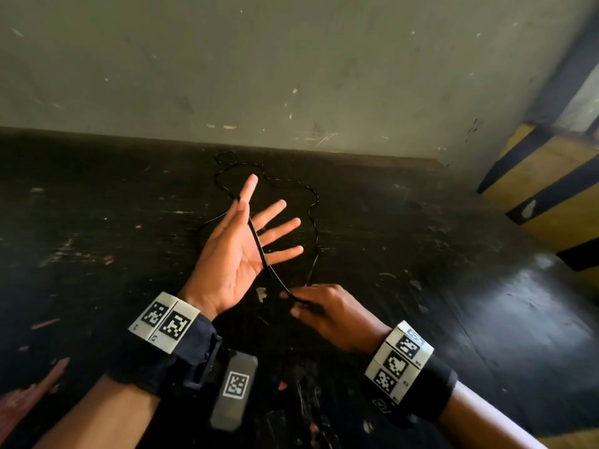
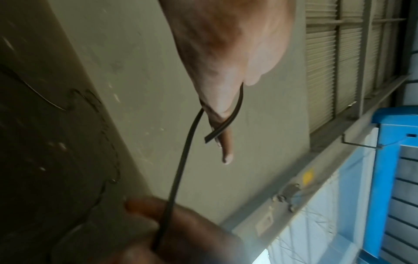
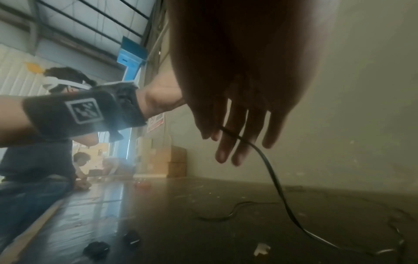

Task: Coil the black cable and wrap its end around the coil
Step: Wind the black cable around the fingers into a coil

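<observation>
Black cable (image 1: 259, 244) runs in one taut diagonal span from the left hand (image 1: 240, 251) down and right to the right hand (image 1: 321, 307); its cut end pokes out between the left thumb and forefinger, as the left wrist view shows, so that hand pinches the end while its other fingers spread straight, palm up; the right hand, palm down and nearer to the person, holds the cable between curled fingertips; past that grip the cable rises away, far and left, and wanders in loose kinks over the dark floor (image 1: 421, 254) toward the grey wall (image 1: 291, 59); no coil is formed yet, so the task looks to be at its start; the slack lies beyond both hands, its long axis running from near right to far left; the right hand sits on the feeding side, and I judge it the one to draw slack in and lay turns round the open left palm; a grey tagged block (image 1: 235, 393) lies near, between the forearms.
</observation>
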Tool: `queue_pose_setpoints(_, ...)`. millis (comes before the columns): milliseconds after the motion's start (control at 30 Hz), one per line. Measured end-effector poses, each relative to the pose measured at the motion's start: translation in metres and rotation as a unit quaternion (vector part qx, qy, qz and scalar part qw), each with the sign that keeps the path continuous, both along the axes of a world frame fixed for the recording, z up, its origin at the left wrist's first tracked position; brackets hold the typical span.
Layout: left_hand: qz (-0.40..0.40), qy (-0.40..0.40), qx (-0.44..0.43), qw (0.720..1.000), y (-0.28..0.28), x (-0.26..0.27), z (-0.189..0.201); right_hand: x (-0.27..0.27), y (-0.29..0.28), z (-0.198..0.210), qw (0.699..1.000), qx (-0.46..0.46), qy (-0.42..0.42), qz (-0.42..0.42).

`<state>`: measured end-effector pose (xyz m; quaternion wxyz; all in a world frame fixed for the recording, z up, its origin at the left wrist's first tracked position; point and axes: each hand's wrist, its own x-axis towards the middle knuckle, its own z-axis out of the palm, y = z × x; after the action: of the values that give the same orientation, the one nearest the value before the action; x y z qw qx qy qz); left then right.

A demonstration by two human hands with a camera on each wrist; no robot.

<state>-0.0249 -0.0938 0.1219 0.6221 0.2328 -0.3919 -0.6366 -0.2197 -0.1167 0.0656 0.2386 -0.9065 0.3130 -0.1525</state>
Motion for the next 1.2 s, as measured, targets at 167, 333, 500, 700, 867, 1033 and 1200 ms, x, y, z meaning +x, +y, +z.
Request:
queue_pose_setpoints(167, 0.059, -0.098, 0.027, 0.993, -0.003, 0.026, -0.016, 0.005, 0.01, 0.015, 0.999, -0.029, 0.016, 0.015)
queue_pose_setpoints(333, 0.087, -0.14, 0.03, 0.986, 0.005, 0.041, -0.022, 0.007, 0.012, 0.042, 0.994, -0.038, 0.091, 0.04)
queue_pose_setpoints(500, 0.127, -0.095, -0.033, 0.987, 0.014, 0.051, -0.007, 0.009, 0.005, 0.033, 0.991, 0.009, 0.137, 0.008)
queue_pose_setpoints(700, 0.172, -0.279, -0.023, 0.944, 0.02, 0.058, -0.015, 0.016, 0.023, 0.048, 0.991, -0.034, 0.12, 0.049)
queue_pose_setpoints(867, 0.116, -0.363, 0.023, 0.924, 0.03, 0.047, -0.037, 0.017, 0.028, 0.107, 0.978, -0.135, 0.14, 0.07)
queue_pose_setpoints(1033, 0.061, -0.376, 0.057, 0.923, 0.039, 0.046, -0.035, 0.007, 0.013, 0.139, 0.967, -0.192, 0.163, 0.051)
queue_pose_setpoints(1200, -0.069, -0.301, 0.079, 0.948, 0.053, 0.029, -0.026, 0.024, 0.003, 0.169, 0.975, -0.214, 0.018, 0.049)
